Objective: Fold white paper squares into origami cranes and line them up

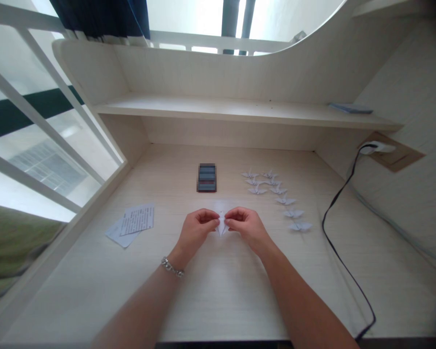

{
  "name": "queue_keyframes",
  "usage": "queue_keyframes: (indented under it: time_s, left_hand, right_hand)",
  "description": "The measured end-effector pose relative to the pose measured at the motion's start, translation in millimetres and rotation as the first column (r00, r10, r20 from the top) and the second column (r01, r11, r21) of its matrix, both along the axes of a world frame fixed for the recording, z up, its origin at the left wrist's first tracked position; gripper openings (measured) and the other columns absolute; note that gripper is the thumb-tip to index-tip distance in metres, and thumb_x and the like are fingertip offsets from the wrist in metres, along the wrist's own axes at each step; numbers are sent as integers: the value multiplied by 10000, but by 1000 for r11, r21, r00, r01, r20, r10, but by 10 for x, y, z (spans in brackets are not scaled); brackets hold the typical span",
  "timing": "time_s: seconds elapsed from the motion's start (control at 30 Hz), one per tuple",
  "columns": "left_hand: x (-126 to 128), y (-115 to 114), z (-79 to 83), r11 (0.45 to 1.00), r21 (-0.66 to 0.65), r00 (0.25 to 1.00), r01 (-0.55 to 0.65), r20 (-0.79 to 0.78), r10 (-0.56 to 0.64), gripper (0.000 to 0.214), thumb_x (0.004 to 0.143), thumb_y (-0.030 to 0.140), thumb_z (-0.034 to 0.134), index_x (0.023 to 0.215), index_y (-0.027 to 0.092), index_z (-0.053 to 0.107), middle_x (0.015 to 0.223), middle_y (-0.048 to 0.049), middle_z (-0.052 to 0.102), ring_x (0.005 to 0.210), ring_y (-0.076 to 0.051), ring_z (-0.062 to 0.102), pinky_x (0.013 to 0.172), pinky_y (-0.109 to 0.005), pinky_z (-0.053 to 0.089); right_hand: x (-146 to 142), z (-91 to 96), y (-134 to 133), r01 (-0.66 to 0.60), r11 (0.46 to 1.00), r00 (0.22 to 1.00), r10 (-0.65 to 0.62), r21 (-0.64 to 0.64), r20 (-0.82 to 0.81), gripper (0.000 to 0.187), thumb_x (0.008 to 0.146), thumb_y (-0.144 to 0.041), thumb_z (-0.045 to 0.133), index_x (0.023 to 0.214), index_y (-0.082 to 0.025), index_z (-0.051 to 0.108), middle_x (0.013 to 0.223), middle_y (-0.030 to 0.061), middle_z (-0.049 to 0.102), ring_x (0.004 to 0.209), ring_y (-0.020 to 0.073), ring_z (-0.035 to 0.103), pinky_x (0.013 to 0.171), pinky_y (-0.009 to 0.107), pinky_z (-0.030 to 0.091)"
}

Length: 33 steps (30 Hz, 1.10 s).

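Between my two hands, low over the desk, is a small piece of folded white paper (pixel 222 227) with a point facing me. My left hand (pixel 200 224), a chain bracelet at its wrist, pinches the left side of the paper between thumb and fingers. From the other side my right hand (pixel 244 225) pinches the right edge the same way. Both thumbs nearly meet over the middle, so part of the paper is hidden. To the right of my hands, several folded paper cranes (pixel 257 191) stand in loose rows, with more white folded paper (pixel 300 226) nearer to me.
A blurred dark rectangular device (pixel 207 178) lies beyond my hands. Two paper sheets (pixel 137 219), one printed, overlap at left. A black cable (pixel 336 247) runs from the wall socket (pixel 396 152) down the desk's right side. A shelf (pixel 218 109) spans the back; a flat item (pixel 350 108) lies on it.
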<state>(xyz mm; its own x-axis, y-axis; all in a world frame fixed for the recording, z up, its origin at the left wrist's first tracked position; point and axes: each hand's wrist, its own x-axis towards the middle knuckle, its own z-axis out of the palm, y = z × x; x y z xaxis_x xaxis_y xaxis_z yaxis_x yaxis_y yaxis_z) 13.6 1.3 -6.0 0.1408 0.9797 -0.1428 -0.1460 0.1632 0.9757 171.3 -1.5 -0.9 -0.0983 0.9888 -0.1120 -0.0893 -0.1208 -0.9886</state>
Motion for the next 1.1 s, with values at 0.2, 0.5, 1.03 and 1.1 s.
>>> queue_keyframes:
  time_s: [0.2, 0.5, 1.03, 1.1]
  left_hand:
    - [1, 12, -14, 1000, 9, 1000, -20, 14, 20, 291, 559, 210, 743, 805, 123, 615, 681, -29, 645, 633, -127, 594, 570, -229, 478]
    - [45, -13, -17, 998, 4, 998, 56, -3, -56, 386, 570, 290, 746, 876, 109, 595, 599, -1, 595, 550, -121, 579, 561, -258, 484]
    - [60, -23, -43, 996, 88, 995, 32, -93, -24, 246, 683, 358, 647, 788, 136, 630, 705, -34, 637, 615, -121, 569, 563, -223, 451]
    - [72, -32, -38, 996, 62, 997, 63, -37, -61, 238, 662, 312, 671, 803, 128, 618, 731, -51, 650, 637, -133, 590, 589, -241, 463]
  right_hand:
    - [-36, -25, -11, -24, 999, 999, 23, 37, 30, 214, 593, -285, 708, 698, -155, 574, 632, -9, 578, 567, 116, 551, 520, 240, 474]
    - [-52, -92, 18, 116, 982, 990, -127, 150, 65, 279, 603, -344, 714, 625, -177, 492, 561, -29, 522, 518, 114, 516, 506, 251, 445]
    - [-78, -80, 13, 37, 995, 999, -37, 95, 3, 294, 644, -343, 674, 843, -167, 547, 594, -30, 553, 544, 111, 543, 524, 252, 488]
    - [-74, -73, 18, 90, 990, 996, -88, 107, -18, 278, 651, -333, 668, 843, -172, 548, 622, -25, 560, 568, 113, 542, 537, 252, 488]
